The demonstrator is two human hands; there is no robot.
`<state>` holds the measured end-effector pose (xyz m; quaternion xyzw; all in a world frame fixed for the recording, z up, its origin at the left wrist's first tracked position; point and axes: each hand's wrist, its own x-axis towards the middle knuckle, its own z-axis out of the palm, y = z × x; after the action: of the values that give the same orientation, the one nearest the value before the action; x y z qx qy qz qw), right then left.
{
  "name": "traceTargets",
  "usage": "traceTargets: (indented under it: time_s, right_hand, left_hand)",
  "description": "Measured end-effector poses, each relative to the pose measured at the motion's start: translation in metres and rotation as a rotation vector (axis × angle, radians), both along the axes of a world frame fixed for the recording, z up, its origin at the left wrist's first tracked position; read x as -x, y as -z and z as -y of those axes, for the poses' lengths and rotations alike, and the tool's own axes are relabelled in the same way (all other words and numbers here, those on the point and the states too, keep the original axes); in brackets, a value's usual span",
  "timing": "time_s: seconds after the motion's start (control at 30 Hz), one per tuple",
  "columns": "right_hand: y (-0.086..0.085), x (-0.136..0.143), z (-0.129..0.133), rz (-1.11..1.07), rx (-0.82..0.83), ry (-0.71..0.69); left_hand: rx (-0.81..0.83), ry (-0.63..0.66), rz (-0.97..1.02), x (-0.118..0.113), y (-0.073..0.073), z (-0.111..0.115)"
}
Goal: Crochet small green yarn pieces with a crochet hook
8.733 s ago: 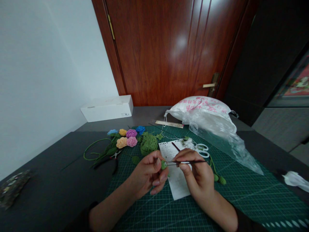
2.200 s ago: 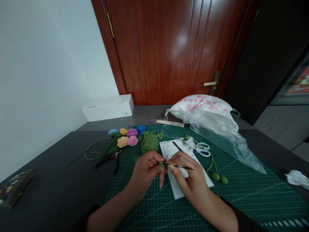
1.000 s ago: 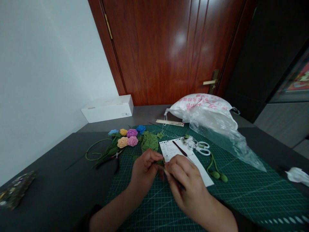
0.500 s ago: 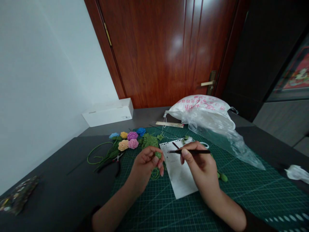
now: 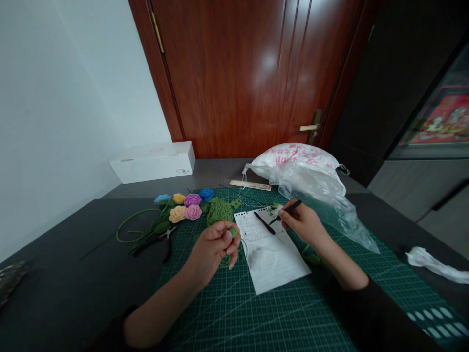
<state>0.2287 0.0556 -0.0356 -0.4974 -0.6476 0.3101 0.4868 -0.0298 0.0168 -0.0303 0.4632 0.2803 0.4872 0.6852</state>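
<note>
Green cutting mat (image 5: 234,303), dark table (image 5: 73,230), reddish wooden door (image 5: 227,78), white wall (image 5: 73,88)

Six crocheted flowers (image 5: 192,200), one yarn ball (image 5: 220,211), one paper sheet (image 5: 273,264), one white box (image 5: 157,164), seemingly one pair of tweezers (image 5: 293,206)

- So the right hand (image 5: 302,225) is well apart from the left hand (image 5: 212,249) now; a couple of seconds ago they're practically together.
- The dark tweezers (image 5: 292,207) have swung off the small green piece (image 5: 233,232) and point down near the white fluff (image 5: 276,210) at the paper's (image 5: 274,264) far end.
- That slim dark tool (image 5: 264,222) on the paper shows in full again, after being partly covered.
- White scissors? Hidden behind the right hand now.
- View's shifted too: more framed picture (image 5: 445,120), less patterned packet (image 5: 11,281).
</note>
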Motion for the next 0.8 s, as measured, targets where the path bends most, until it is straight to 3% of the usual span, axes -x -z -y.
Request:
traceTargets:
  time_s: [0.1,0.23,0.47,0.8]
  right_hand:
    - [-0.002,0.012,0.010,0.061,0.047,-0.263]
    - [-0.004,0.017,0.019,0.149,0.048,-0.408]
    - [0.002,0.028,0.023,0.179,-0.001,-0.443]
    - [-0.005,0.030,0.020,-0.182,-0.017,-0.329]
  left_hand:
    - [0.007,-0.012,-0.012,0.001,0.001,-0.001]
    - [0.015,-0.026,-0.030,0.000,0.002,-0.001]
    - [0.021,-0.046,-0.073,-0.001,0.006,-0.002]
    - [-0.022,-0.035,-0.123,-0.004,0.006,0.001]
